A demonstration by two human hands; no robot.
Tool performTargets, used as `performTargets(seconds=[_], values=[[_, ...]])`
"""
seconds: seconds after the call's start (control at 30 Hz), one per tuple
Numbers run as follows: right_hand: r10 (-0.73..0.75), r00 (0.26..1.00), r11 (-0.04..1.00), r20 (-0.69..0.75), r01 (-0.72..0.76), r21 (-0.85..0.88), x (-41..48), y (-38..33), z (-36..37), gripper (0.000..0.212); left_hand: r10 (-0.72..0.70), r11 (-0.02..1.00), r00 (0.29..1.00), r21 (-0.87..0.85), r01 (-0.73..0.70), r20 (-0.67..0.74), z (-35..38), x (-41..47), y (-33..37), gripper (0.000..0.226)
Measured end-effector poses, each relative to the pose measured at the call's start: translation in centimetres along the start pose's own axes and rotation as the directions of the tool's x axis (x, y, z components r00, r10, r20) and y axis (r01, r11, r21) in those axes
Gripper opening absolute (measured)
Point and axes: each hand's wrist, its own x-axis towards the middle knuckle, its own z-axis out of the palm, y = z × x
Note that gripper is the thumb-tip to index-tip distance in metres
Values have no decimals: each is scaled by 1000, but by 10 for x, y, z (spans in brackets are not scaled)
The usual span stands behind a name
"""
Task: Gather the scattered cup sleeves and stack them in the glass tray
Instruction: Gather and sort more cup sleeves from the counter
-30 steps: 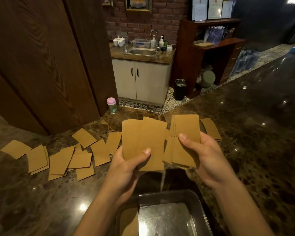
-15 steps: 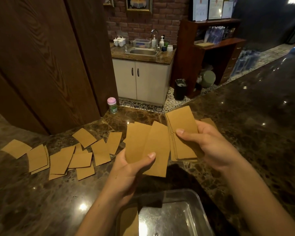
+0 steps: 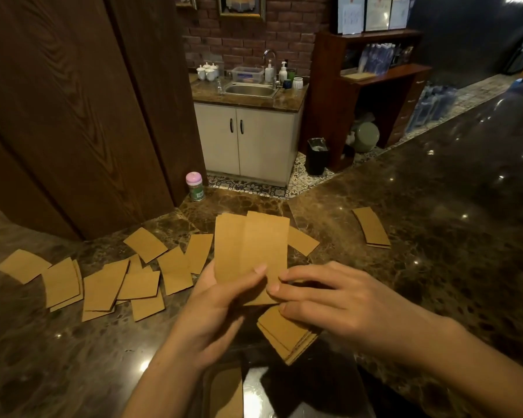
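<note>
My left hand [image 3: 221, 306] holds a fan of brown cardboard cup sleeves [image 3: 251, 245] upright over the counter. My right hand [image 3: 335, 303] presses a second stack of sleeves [image 3: 284, 333] flat under its palm, fingertips touching the lower edge of the left hand's sleeves. Several loose sleeves [image 3: 103, 282] lie scattered on the counter to the left. Another small pile of sleeves [image 3: 372, 227] rests at the right. The glass tray [image 3: 254, 396] sits at the bottom edge below my hands, with one sleeve [image 3: 227, 393] inside it.
The dark marble counter [image 3: 435, 267] runs right and back. A pink-lidded jar [image 3: 195, 187] stands at the counter's far edge beside a wooden panel [image 3: 73, 116]. Beyond are a sink cabinet [image 3: 248, 140] and a black bin [image 3: 317, 156].
My right hand came down and toward me with its stack, from upright beside the left hand's sleeves to flat, low and just above the tray. The left hand's fan closed up.
</note>
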Motion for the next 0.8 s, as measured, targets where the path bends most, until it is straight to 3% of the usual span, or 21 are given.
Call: performTargets(seconds=[0.1, 0.2, 0.27, 0.33, 0.43, 0.5, 0.7, 0.8], values=[[58, 995, 998, 76, -60, 32, -1, 0, 0, 30, 35, 998, 998, 51, -32, -60, 1, 2, -4, 46], [223, 955, 923, 195, -272, 273, 1, -2, -7, 35, 69, 996, 994, 57, -64, -83, -2, 6, -2, 47], [400, 889, 753, 223, -457, 474, 6, 0, -20, 35, 93, 993, 993, 76, -87, -79, -6, 6, -1, 50], [558, 797, 496, 231, -543, 678, 11, 7, -32, 32, 104, 991, 993, 91, -99, -51, -6, 3, 0, 54], [707, 645, 170, 290, -553, 816, 19, 22, -36, 26, 100, 992, 995, 87, -97, -29, -6, -1, -5, 53], [753, 558, 30, 349, -558, 829, 24, 30, -29, 24, 88, 992, 996, 95, -86, -16, -6, -3, -8, 53], [736, 490, -173, 467, -531, 830, 33, 38, -16, 18, 72, 992, 995, 107, -66, -62, -12, -2, -10, 60], [715, 496, -205, 493, -525, 826, 34, 38, -12, 22, 73, 992, 996, 108, -67, -48, -13, -2, -12, 58]])
